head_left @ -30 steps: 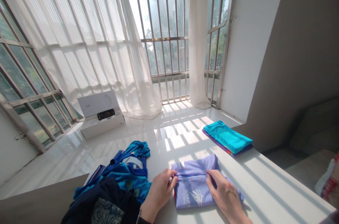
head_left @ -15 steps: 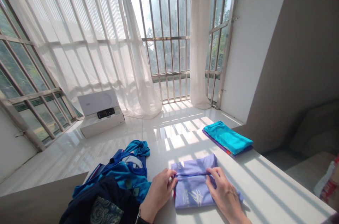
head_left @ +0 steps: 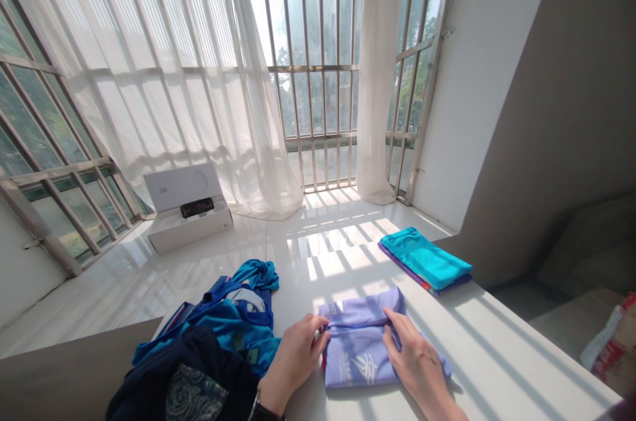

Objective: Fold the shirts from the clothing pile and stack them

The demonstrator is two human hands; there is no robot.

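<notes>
A lavender shirt [head_left: 355, 338] with white print lies folded on the white ledge, a crease running across its middle. My left hand [head_left: 298, 355] is closed, thumb and fingers pinching the shirt's left edge at that crease. Over the right part rests my right hand [head_left: 415, 355], its fingers stretched out and thumb apart, touching the cloth. A bit of lavender fabric sticks out beyond the right wrist. Left of my left hand is a loose heap of blue clothes [head_left: 263, 345], with a dark navy garment [head_left: 233, 368] in front.
Folded turquoise cloth [head_left: 424, 255] lies on purple cloth at the ledge's right side. An open white box [head_left: 191, 235] holding a black device [head_left: 197, 207] stands at the back left. Sheer curtains [head_left: 268, 182] hang before barred windows. A red and white package [head_left: 609, 348] is at the far right.
My right hand's index finger has straightened and moved slightly up across the shirt's crease. My left hand stays at the left edge. The view has shifted slightly.
</notes>
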